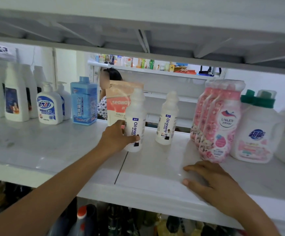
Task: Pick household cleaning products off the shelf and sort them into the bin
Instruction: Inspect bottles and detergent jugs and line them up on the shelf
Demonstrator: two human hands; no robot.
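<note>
- Our left hand (116, 136) reaches in over the shelf (56, 150) and grips the nearer white bottle (135, 116), labelled "Oil enemy". The thumb lies across the lower label and the fingers go round the back.
- That bottle stands about upright near the middle of the shelf, just in front of a peach pouch (119, 97). We cannot tell whether its base is still on the board.
- A second white bottle (167, 120) of the same kind stands to its right, apart from it.
- Our right hand (211, 181) rests on the front edge of the shelf, fingers relaxed and holding nothing, just in front of the pink bottles (218, 123).
- A white jug (256, 132) with a green cap stands beside the pink bottles, on their right.
- Further left we see a blue square bottle (84, 101), a pump bottle (48, 104) and a row of tall white bottles (15, 96).
- Dark bottles (82, 218) stand on the level below, one with a red cap.
</note>
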